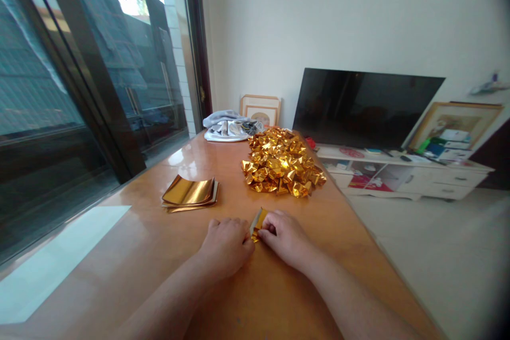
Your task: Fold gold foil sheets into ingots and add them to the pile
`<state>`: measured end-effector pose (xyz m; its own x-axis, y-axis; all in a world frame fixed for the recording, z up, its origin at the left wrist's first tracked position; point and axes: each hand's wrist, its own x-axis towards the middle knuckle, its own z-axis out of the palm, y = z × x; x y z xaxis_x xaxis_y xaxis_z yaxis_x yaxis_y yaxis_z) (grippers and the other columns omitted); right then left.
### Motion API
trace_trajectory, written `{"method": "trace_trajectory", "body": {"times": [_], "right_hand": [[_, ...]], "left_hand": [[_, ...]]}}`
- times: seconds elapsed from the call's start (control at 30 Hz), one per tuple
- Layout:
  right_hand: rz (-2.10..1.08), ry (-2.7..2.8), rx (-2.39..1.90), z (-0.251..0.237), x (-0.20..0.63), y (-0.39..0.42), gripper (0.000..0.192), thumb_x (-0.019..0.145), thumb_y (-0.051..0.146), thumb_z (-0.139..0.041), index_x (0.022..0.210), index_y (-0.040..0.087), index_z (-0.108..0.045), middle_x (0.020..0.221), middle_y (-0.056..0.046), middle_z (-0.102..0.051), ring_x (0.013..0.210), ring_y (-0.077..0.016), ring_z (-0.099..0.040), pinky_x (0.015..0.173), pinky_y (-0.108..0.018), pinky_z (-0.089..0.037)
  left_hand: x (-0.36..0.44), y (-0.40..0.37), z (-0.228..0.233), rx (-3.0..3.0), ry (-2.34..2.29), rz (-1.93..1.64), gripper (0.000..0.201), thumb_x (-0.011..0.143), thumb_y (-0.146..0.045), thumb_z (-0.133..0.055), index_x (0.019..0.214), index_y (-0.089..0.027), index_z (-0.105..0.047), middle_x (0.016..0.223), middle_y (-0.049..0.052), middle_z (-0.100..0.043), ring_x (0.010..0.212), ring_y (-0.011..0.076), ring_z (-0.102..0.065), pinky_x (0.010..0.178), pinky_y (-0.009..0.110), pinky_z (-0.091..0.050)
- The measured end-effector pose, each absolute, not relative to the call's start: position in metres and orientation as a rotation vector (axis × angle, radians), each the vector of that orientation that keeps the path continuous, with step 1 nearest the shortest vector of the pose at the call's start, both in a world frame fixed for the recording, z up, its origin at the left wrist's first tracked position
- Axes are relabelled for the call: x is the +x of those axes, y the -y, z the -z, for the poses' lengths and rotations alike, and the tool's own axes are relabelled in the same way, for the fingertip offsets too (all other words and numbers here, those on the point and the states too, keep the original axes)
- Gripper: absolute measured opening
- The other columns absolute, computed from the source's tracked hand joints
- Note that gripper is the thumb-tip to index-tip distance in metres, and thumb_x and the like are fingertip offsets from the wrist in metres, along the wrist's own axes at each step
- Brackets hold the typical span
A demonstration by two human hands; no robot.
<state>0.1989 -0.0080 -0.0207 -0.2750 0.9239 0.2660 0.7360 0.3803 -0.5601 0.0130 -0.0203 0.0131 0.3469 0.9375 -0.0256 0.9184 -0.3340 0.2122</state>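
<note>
The left hand (226,244) and right hand (283,236) pinch one small shiny gold paper piece (258,223) together on the brown wooden table (279,297), near a big pile of folded gold papers (282,160).

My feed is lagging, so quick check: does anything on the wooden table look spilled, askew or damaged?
Nothing stands out. The left hand and right hand pinch one small gold foil piece. The stack of flat gold foil sheets curls up slightly at its edges, and the heap of folded gold foil pieces sits together on the wooden table.
</note>
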Motion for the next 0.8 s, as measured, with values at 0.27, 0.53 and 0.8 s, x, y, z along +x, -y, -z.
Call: {"method": "trace_trajectory", "body": {"times": [0.27,0.53,0.8], "right_hand": [[-0.459,2.064,-1.43,0.021,0.199,0.008,0.013,0.079,0.02,-0.07,0.079,0.021,-0.057,0.077,0.001,-0.061,0.074,-0.0157,-0.051,0.064,-0.026,-0.031],[-0.45,2.117,-1.415,0.019,0.2,0.009,0.012,0.079,0.015,-0.066,0.075,0.021,-0.057,0.08,0.001,-0.061,0.076,-0.0153,-0.051,0.065,-0.025,-0.03],[-0.408,2.152,-1.412,0.016,0.2,0.014,0.006,0.084,0.016,-0.063,0.082,0.022,-0.061,0.085,-0.001,-0.061,0.082,-0.017,-0.052,0.069,-0.027,-0.031]], "left_hand": [[0.011,0.019,-0.012,2.395,-1.635,-0.21,0.018,0.082,-0.026,-0.05,0.097,-0.025,-0.06,0.091,0.004,-0.071,0.089,0.0243,-0.064,0.078,0.034,-0.036],[0.008,0.018,-0.015,2.397,-1.498,-0.246,0.028,0.082,-0.021,-0.049,0.102,-0.033,-0.065,0.101,0.0,-0.073,0.102,0.0265,-0.062,0.085,0.037,-0.036],[0.008,0.019,-0.021,2.336,-1.519,-0.235,0.032,0.078,-0.02,-0.051,0.103,-0.032,-0.068,0.093,0.0,-0.074,0.098,0.0256,-0.064,0.081,0.035,-0.035]]}}
